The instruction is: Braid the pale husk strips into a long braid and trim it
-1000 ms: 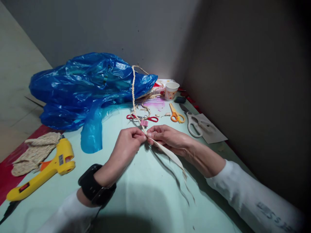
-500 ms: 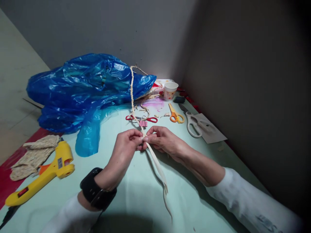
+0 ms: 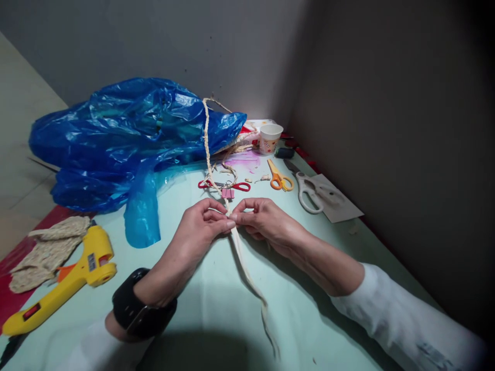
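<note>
"Cord of pale braided fibre (image 3: 206, 136), where?"
"Runs down before the crumpled blue plastic bag (image 3: 116, 134), past the red-handled metal scissors (image 3: 243, 187)."
"Held?"
"Pinched low down by left hand (image 3: 191, 232) and right hand (image 3: 274, 224), above a flat cream strip (image 3: 237, 250); hard to tell by which fingers."

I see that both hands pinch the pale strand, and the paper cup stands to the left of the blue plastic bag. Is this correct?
Not quite: in the head view, the paper cup stands to the right of the blue plastic bag. The left hand and right hand do pinch the pale strand.
</note>
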The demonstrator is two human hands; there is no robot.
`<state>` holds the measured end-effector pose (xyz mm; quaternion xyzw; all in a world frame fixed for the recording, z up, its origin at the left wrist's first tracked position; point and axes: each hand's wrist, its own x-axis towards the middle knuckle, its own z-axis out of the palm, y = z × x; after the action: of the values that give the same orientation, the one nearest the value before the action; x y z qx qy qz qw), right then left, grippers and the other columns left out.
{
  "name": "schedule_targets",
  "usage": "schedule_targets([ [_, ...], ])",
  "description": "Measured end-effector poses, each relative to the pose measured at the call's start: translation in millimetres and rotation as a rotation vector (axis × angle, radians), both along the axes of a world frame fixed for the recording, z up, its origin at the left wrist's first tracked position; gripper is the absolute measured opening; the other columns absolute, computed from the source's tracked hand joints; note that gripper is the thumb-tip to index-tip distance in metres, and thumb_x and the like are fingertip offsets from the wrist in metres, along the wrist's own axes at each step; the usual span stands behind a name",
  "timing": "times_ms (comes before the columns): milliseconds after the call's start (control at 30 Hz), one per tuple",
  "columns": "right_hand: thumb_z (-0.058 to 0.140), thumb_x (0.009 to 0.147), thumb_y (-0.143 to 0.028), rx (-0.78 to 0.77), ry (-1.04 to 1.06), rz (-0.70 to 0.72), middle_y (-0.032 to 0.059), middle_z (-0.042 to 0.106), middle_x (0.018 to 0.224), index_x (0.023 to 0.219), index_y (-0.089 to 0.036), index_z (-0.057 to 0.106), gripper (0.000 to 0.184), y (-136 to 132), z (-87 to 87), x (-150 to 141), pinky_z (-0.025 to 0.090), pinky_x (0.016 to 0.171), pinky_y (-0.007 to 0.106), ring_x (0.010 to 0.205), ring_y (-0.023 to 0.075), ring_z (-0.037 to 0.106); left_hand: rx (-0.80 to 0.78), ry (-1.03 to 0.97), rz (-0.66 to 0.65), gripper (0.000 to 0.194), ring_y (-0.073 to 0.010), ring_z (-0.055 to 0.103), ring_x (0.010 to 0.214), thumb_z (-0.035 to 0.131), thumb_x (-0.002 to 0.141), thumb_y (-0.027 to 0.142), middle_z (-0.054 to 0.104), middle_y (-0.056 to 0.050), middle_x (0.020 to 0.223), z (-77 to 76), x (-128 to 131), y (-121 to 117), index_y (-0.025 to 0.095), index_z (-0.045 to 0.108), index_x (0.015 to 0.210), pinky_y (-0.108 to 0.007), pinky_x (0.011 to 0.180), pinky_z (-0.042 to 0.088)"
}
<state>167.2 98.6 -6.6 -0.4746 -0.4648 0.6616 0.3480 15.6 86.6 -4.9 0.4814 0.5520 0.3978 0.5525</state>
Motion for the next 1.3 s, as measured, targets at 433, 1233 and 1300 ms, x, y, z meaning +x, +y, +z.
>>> schedule_targets([
  [433,0.069,0.071,-0.026,0.030,-0.109,0.049,-0.0084,0.035,0.041,0.073,-0.013,0.070,0.013,6,-1.9,3,0.019,0.047,0.024,0.044,0.0052,0.025,-0.008,0.014,0.079,0.019,-0.0064,0.047,0.052,0.069,0.059,0.014,0.055,0.007,0.053,-3.2,-4,-1,0.016,0.058,0.074,-0.019,0.053,0.033],
  [1233,0.069,0.060,-0.022,-0.032,-0.046,0.046,-0.0070,0.042,0.048,0.068,-0.014,0.064,0.013,12,3.7,5,0.011,0.044,0.024,0.044,0.0043,0.024,-0.041,-0.024,-0.045,0.016,-0.0065,0.047,0.058,0.073,0.068,0.021,0.057,0.002,0.065,5.1,-6,-2,0.015,0.062,0.079,-0.017,0.051,0.031],
  [1300,0.068,0.060,-0.020,-0.056,-0.026,0.037,-0.0071,0.042,0.049,0.068,-0.014,0.064,0.011,12,4.8,5,0.010,0.044,0.024,0.045,0.0040,0.023,-0.041,-0.060,-0.042,0.017,-0.0067,0.050,0.062,0.074,0.067,0.019,0.060,0.001,0.069,5.2,-8,-1,0.015,0.063,0.080,-0.016,0.055,0.034],
])
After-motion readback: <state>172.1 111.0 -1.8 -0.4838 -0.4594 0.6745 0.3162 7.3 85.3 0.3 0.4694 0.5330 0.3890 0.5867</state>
